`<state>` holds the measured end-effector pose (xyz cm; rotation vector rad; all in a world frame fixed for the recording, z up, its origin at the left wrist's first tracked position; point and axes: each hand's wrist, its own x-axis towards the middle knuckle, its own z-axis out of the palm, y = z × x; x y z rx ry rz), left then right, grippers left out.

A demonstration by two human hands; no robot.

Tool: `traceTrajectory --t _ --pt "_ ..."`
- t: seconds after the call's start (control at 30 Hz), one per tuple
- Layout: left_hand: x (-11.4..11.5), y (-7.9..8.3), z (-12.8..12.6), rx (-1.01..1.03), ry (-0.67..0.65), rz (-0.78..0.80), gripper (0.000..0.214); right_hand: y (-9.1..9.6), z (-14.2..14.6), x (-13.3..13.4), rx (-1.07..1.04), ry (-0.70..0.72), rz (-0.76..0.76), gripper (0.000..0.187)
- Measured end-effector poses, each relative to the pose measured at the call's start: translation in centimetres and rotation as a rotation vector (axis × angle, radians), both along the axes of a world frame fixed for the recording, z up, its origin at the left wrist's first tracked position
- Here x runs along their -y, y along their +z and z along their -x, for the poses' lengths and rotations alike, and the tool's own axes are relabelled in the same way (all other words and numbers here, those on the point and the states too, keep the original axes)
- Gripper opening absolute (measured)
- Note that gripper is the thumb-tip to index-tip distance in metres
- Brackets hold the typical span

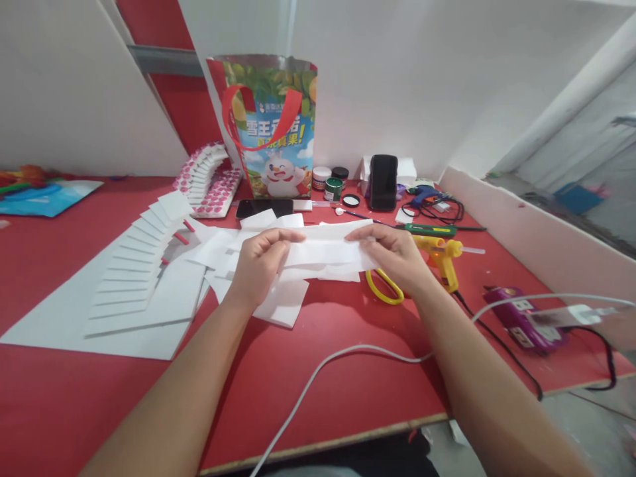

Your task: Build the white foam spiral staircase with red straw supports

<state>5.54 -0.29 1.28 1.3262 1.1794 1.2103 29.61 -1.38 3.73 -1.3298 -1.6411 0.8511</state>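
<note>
Both my hands hold one long white foam strip (325, 246) level above the red table (318, 371). My left hand (258, 264) grips its left end with fingers curled over the top edge. My right hand (392, 255) pinches its right end. Under the strip lie several loose white foam pieces (283, 301). Yellow-handled scissors (383, 288) lie just below my right hand.
A fanned staircase of white foam steps (139, 265) sits on a white sheet at the left. A printed bag (271, 126), paint jars (332, 182), a black phone (383, 182), a yellow glue gun (444, 255), a purple power strip (521, 321) and white cables surround the spot.
</note>
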Motion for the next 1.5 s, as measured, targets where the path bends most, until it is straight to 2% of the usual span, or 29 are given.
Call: traceTrajectory --t 0.13,0.23,0.3,0.37,0.43,0.5,0.6,0.73,0.87,1.0,1.1,1.27,1.4,1.5 --pt "-0.2 -0.5 -0.3 -0.035 0.062 -0.05 0.026 -0.8 0.4 -0.2 -0.015 -0.004 -0.006 0.025" --pt "-0.4 -0.7 -0.4 -0.05 0.049 -0.043 0.034 -1.0 0.5 -0.4 -0.15 0.031 0.013 0.034" --pt "-0.5 -0.6 -0.5 0.048 -0.009 -0.031 0.049 -0.8 0.4 -0.5 -0.296 0.028 0.039 0.054" --pt "-0.4 -0.3 -0.6 0.18 -0.032 -0.02 0.075 -0.7 0.3 -0.6 -0.448 0.019 0.132 0.072" --pt "-0.3 -0.1 -0.6 0.294 -0.054 0.076 0.085 -0.6 0.3 -0.7 -0.552 0.041 0.28 0.067" --pt "-0.1 0.1 -0.5 0.353 -0.121 0.238 0.071 -0.7 0.2 -0.8 -0.609 0.084 0.402 0.051" --pt "0.1 0.3 -0.4 0.372 -0.239 0.366 0.047 -0.8 0.1 -0.8 -0.62 0.123 0.445 0.038" --pt "0.3 0.5 -0.3 0.35 -0.258 0.319 0.043 -0.6 -0.1 -0.6 -0.562 0.154 0.397 0.037" --pt "0.3 0.3 -0.5 0.27 -0.204 0.257 0.044 -0.1 -0.4 -0.3 -0.48 0.201 0.391 0.045" --pt "0.3 0.1 -0.6 0.295 -0.19 0.258 0.04 0.1 -0.9 -0.4 -0.506 0.206 0.363 0.044" --pt "0.4 0.2 -0.5 0.378 -0.258 0.245 0.028 0.3 -1.2 -0.4 -0.539 0.214 0.369 0.032" --pt "0.6 0.9 0.1 0.388 -0.382 0.279 0.011 0.6 -1.2 -0.4 -0.649 0.235 0.368 0.019" --pt "0.4 1.2 0.9 0.378 -0.506 0.339 0.019 0.6 -1.3 -0.2 -0.627 0.263 0.345 0.015" --pt "0.2 1.2 1.1 0.32 -0.55 0.325 0.03 0.8 -1.6 -0.1 -0.549 0.338 0.314 0.024"
